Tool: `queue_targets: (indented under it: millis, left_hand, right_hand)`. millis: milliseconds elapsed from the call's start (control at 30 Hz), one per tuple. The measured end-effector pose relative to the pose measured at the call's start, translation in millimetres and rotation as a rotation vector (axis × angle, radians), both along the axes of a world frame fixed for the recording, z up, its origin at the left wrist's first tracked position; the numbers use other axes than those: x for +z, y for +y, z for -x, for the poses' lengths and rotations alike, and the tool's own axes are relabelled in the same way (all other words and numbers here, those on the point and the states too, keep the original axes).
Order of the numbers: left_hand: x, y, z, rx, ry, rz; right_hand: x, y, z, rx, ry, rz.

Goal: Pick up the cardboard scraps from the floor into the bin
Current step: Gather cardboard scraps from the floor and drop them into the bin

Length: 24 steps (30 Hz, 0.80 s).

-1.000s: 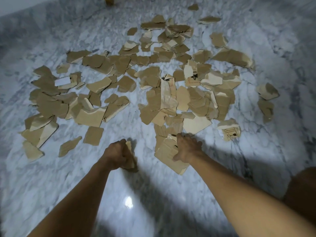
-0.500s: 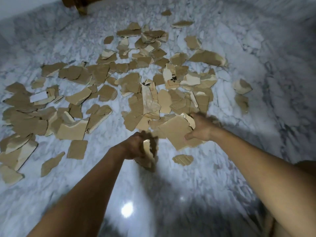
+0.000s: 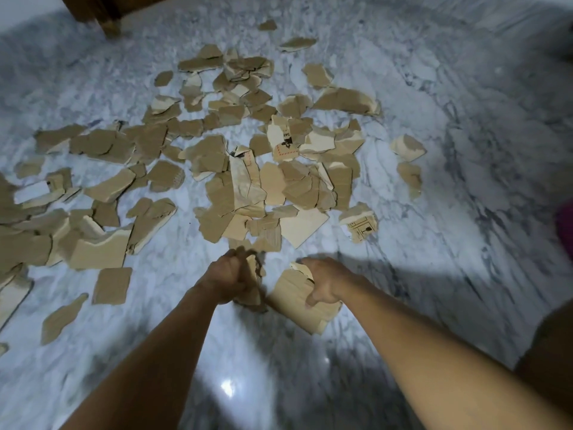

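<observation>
Many torn brown cardboard scraps lie spread over the white marble floor. My left hand grips a small bunch of scraps edge-up, just in front of the pile's near edge. My right hand holds a stack of larger cardboard pieces, fingers curled over its top edge and thumb against its face. The two hands are close together, low over the floor. No bin is in view.
A dark wooden furniture leg stands at the top left. A printed scrap lies just right of the pile. A magenta object shows at the right edge. Bare floor stretches near me and to the right.
Both hands drew back toward me from the pile's edge, still holding their cardboard. The loose scrap seen on the floor between them half a second ago is no longer visible.
</observation>
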<state>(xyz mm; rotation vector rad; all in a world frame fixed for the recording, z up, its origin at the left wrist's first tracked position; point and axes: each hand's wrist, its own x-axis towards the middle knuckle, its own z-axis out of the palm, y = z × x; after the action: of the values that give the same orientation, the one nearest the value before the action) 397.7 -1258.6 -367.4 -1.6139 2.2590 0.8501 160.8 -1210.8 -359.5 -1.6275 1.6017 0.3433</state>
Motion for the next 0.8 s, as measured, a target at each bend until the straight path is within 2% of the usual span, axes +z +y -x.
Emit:
queue_targets:
  millis: [67,267,333,467,567,700,800]
  left_hand:
    - [1.8,2.3,-1.8,0.042,0.022,-0.018]
    - [5.0,-9.5,-12.0,0.137,0.258,-0.095]
    - [16.0,-17.7,-4.9,0.107,0.316,-0.060]
    - [32.4,-45.9,22.6,0.003,0.300,-0.051]
    - [39.1,-65.9,53.7,-0.046,0.202,-0.054]
    - [36.9,-85.5,85.1,-0.024,0.189,-0.054]
    - [25.3,-86.0,100.6,0.056,0.208,-0.061]
  right_hand:
    - [0.4,2.3,0.4,-0.014,0.002,-0.001]
    - [3.6,5.2,17.3,-0.122,-0.066,-0.087]
    - [8.8,0.8,31.0,-0.198,-0.096,-0.088]
    - [26.2,-33.1,69.9,-0.368,-0.060,0.102]
    - [37.0,-61.3,102.7,-0.516,-0.060,0.147]
    - [24.5,-81.9,124.4,-0.673,-0.015,0.191]
    - [7.3,-83.6,125.1,-0.688,0.039,0.196]
